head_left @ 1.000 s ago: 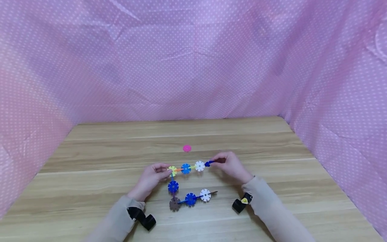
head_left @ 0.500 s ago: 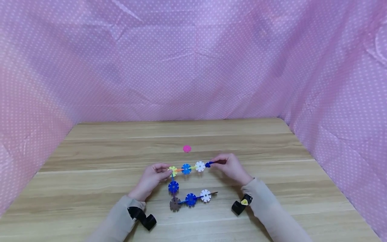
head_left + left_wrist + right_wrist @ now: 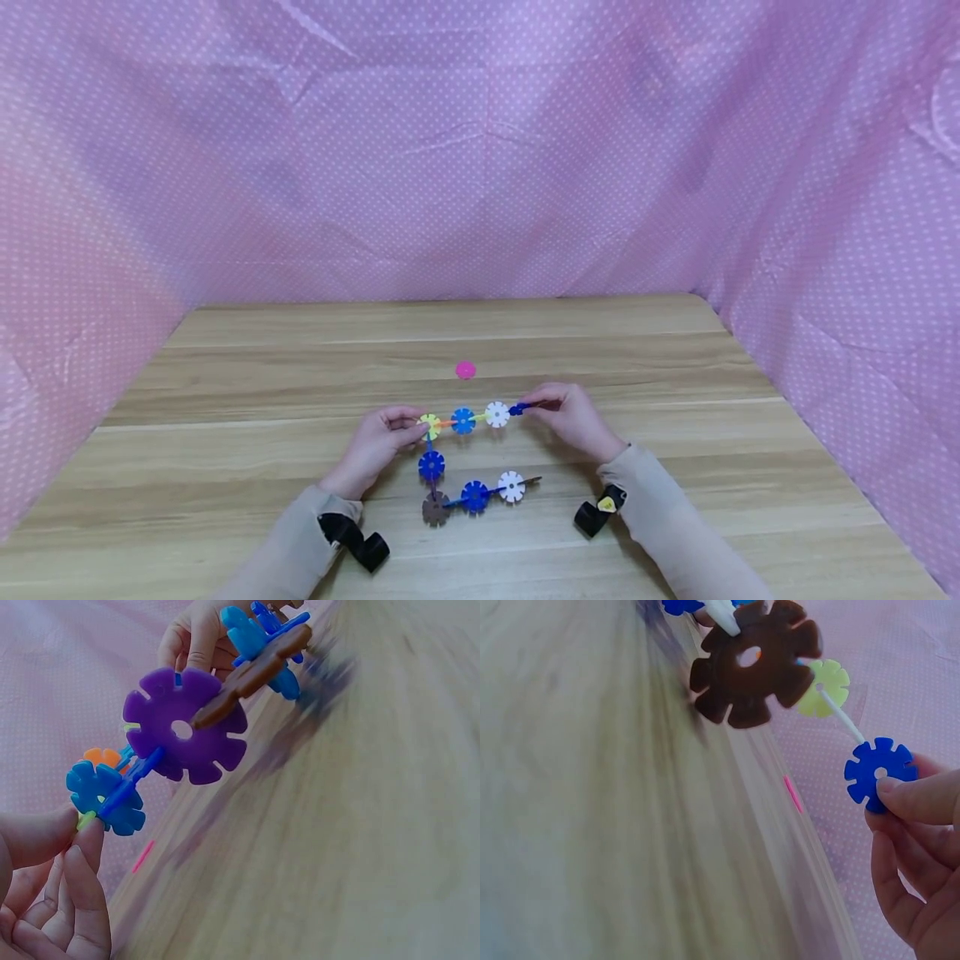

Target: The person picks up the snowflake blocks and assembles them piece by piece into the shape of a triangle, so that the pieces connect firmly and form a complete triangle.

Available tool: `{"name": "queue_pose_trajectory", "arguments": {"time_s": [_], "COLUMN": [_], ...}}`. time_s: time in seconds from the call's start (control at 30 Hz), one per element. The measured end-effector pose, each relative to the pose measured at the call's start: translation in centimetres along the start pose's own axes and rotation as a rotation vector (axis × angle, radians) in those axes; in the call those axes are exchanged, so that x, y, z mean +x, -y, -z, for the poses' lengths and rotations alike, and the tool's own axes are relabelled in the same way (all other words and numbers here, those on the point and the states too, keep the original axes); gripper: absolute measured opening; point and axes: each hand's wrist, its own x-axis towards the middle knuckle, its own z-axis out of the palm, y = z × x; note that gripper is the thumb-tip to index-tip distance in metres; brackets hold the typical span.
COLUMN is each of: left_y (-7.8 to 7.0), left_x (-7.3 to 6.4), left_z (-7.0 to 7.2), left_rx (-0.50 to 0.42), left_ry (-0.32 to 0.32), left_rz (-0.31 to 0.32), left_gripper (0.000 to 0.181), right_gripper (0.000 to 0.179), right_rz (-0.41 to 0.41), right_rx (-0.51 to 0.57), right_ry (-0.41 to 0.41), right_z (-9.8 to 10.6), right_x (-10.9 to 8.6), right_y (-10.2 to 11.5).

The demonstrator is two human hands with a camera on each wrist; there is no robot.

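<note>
Slotted plastic snowflake discs are joined edge to edge in a three-sided chain, raised off the table. My left hand (image 3: 378,442) pinches the yellow disc (image 3: 430,427) at the far left corner between thumb and fingers. At the far right end, my right hand (image 3: 573,417) pinches a dark blue disc (image 3: 870,784), thumb on its face. A light blue disc (image 3: 462,421) and a white disc (image 3: 497,414) lie between the hands. The near side has a grey-brown corner disc (image 3: 435,508), a blue disc (image 3: 474,497), another white disc (image 3: 512,487) and a brown end disc (image 3: 720,682).
A single pink disc (image 3: 466,370) lies flat on the wooden table (image 3: 300,358), beyond the chain. Pink dotted cloth (image 3: 480,167) hangs behind the table and along both sides. Each wrist wears a black camera band.
Both hands keep their pinch on the same discs. The whole scene sits very slightly lower in the head view; the chain keeps its shape.
</note>
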Motion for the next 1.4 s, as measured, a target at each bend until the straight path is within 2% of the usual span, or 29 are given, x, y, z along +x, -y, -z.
{"name": "queue_pose_trajectory", "arguments": {"time_s": [0.27,0.77,0.93,1.13,1.4], "left_y": [0.0,0.1,0.0,0.0,0.0], "left_x": [-0.2,-0.3,-0.3,-0.4,-0.3], "left_z": [0.1,0.3,0.2,0.1,-0.2], "left_rx": [0.003,0.004,0.008,0.014,0.005], "left_ry": [-0.001,0.013,0.017,0.0,-0.031], "left_rz": [0.002,-0.01,-0.015,-0.009,0.012], "left_gripper": [0.025,0.026,0.025,0.024,0.023], "right_gripper": [0.021,0.019,0.018,0.01,0.009], "right_rz": [0.016,0.027,0.002,0.077,0.098], "right_rx": [-0.037,-0.029,0.004,0.044,0.133], "right_ry": [-0.003,0.023,-0.035,-0.111,-0.159], "right_z": [-0.3,-0.5,-0.7,-1.3,-1.7], "right_x": [0.0,0.0,-0.1,-0.1,0.0], "right_y": [-0.1,0.0,0.0,-0.4,-1.1]}}
